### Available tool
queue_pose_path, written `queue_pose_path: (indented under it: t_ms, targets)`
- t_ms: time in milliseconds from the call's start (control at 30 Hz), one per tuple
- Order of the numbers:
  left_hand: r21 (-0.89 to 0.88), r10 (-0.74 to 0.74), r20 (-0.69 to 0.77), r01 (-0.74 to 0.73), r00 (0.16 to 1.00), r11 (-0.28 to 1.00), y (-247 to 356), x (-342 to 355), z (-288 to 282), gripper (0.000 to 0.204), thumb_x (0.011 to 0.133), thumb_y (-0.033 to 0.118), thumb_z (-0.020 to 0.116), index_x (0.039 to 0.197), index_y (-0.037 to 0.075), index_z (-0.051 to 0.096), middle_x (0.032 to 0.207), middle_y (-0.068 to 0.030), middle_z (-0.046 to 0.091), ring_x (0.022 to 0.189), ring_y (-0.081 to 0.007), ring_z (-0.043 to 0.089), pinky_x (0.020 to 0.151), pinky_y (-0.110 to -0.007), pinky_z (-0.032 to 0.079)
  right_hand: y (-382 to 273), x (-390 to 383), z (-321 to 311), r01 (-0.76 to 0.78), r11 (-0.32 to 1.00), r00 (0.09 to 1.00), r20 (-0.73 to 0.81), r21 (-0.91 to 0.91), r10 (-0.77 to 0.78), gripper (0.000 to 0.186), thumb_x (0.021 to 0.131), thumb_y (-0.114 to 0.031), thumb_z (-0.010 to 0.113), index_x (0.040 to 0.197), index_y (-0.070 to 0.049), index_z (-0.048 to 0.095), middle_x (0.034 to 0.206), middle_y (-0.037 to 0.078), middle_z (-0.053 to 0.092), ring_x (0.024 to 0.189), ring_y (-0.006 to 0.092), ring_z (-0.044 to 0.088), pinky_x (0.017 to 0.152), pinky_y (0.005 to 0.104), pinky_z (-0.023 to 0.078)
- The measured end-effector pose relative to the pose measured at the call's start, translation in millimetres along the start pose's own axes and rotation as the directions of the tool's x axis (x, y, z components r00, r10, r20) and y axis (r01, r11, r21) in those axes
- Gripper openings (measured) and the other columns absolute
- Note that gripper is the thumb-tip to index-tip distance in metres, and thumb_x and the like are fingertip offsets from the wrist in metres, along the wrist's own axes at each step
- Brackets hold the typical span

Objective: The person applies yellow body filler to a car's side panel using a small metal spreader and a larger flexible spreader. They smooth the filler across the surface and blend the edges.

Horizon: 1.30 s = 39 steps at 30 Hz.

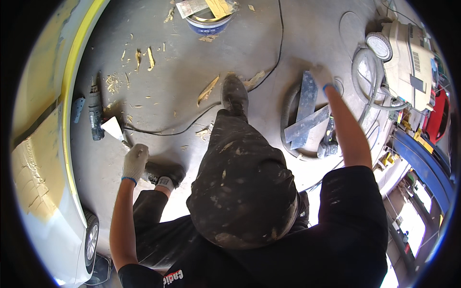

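My left hand (136, 162), in a white knit glove, is closed around the handle of a scraper (113, 128) with a flat, pale blade. The blade points up and left, close to a dark cylindrical power tool (95, 115) lying on the floor. My right hand (322, 77), gloved too, is reached out and smeared by motion, so its fingers cannot be read. It is at the upper end of a long blue-grey flat board (307, 96). A second such board (307, 122) lies across the first, beside a dark hand tool (328, 140).
On my left stands a car body (29, 144) with yellowish filler. Ahead is a blue tin (207, 28) with flat plates on top. Filler scraps (207, 91) litter the floor, crossed by a black cable (280, 43). A beige wheeled machine (403, 62) with a grey hose (286, 113) stands right.
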<state>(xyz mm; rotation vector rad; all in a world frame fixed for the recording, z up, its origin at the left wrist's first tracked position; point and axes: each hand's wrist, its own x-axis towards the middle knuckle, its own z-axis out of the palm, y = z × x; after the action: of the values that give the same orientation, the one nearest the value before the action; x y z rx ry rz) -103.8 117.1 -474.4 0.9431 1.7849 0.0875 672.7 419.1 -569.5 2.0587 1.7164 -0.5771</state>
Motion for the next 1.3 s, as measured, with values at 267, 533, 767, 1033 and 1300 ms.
queue_pose_path:
  t_ms: [267, 533, 767, 1033, 1300]
  targets:
    - [0.032, -0.04, 0.013, 0.04, 0.999, 0.999, -13, -64, 15, 0.026, 0.105, 0.026, 0.063, 0.102, 0.001, 0.07, 0.082, -0.0113, 0.072, 0.075, -0.0203, 0.068, 0.07, -0.037, 0.053, -45, -115, 113, -0.52, 0.839, 0.851, 0.185, 0.163, 0.491, 0.102, 0.076, -0.051, 0.085, 0.15, 0.009, 0.05, 0.149, 0.033, 0.058, 0.14, 0.0401, 0.058, 0.119, 0.045, 0.045]
    - [0.008, -0.018, -0.035, 0.018, 0.999, 1.0, 17, -68, 8, 0.027, 0.104, 0.026, 0.062, 0.101, 0.0, 0.07, 0.086, -0.0191, 0.072, 0.08, -0.0336, 0.071, 0.074, -0.042, 0.055, -53, -114, 134, -0.457, 0.882, 0.889, 0.084, 0.111, 0.45, 0.066, 0.085, -0.05, 0.075, 0.131, -0.003, 0.075, 0.138, 0.024, 0.07, 0.136, 0.0399, 0.063, 0.115, 0.047, 0.049]
    - [0.096, 0.018, -0.101, -0.008, 0.995, 0.995, 17, -105, 11, 0.028, 0.102, 0.027, 0.063, 0.11, 0.002, 0.072, 0.094, -0.0223, 0.076, 0.091, -0.0389, 0.075, 0.081, -0.045, 0.057, -60, -162, 16, -0.039, 0.932, 0.974, -0.195, 0.361, 0.116, 0.031, 0.099, -0.021, 0.063, 0.115, 0.002, 0.077, 0.105, 0.017, 0.08, 0.097, 0.0311, 0.075, 0.085, 0.0445, 0.057]
    - [-0.051, 0.417, -0.409, -0.476, 0.812, 0.878, 145, -200, -31, 0.035, 0.103, 0.014, 0.067, 0.135, 0.002, 0.062, 0.121, -0.0165, 0.074, 0.108, -0.0214, 0.072, 0.096, -0.036, 0.057, -169, -305, -271, 0.727, 0.512, 0.636, -0.729, 0.457, -0.252, 0.027, 0.103, -0.024, 0.074, 0.111, 0.003, 0.072, 0.105, 0.003, 0.071, 0.095, 0.0104, 0.06, 0.087, 0.0311, 0.05]
    - [0.501, 0.458, -0.824, -0.806, -0.333, 0.315, 347, -447, -144, 0.049, 0.1, 0.037, 0.069, 0.118, -0.009, 0.064, 0.099, -0.0234, 0.074, 0.087, -0.0363, 0.074, 0.079, -0.045, 0.058, -401, -586, -381, 0.981, -0.088, 0.126, -0.907, 0.175, -0.402, 0.036, 0.103, -0.017, 0.075, 0.126, 0.01, 0.069, 0.122, 0.01, 0.074, 0.106, 0.0137, 0.065, 0.098, 0.0317, 0.051]
